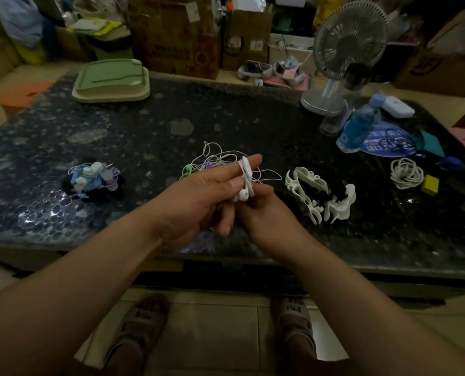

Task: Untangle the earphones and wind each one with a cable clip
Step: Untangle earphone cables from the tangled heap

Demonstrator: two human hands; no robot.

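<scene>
Left hand (198,196) is held up over the near edge of the dark speckled surface (171,109), fingers stretched out straight and apart, with a white earphone (245,177) wound in tight loops round the first two of them. Its earbud (243,197) hangs at the bottom of the loops. The right hand (266,213) sits just at four o'clock of it, fingers curled in and pinching the wound cable beside that bud.

Behind the hands, at twelve o'clock, a loose tangle of earphones (215,157) in white, purple and green lies on the surface, one thin loop trailing out toward three o'clock. At nine o'clock, well apart, sits a heap of wound earphones (93,177), blue, white and black. At three o'clock lie white cable clips (304,185) mixed with black ones.

Farther out at three o'clock is a white coil (406,173) with a yellow block (430,184) just beside it. A blue bottle (358,128) and a fan (348,39) stand at two o'clock, a green tray (112,80) at eleven.
</scene>
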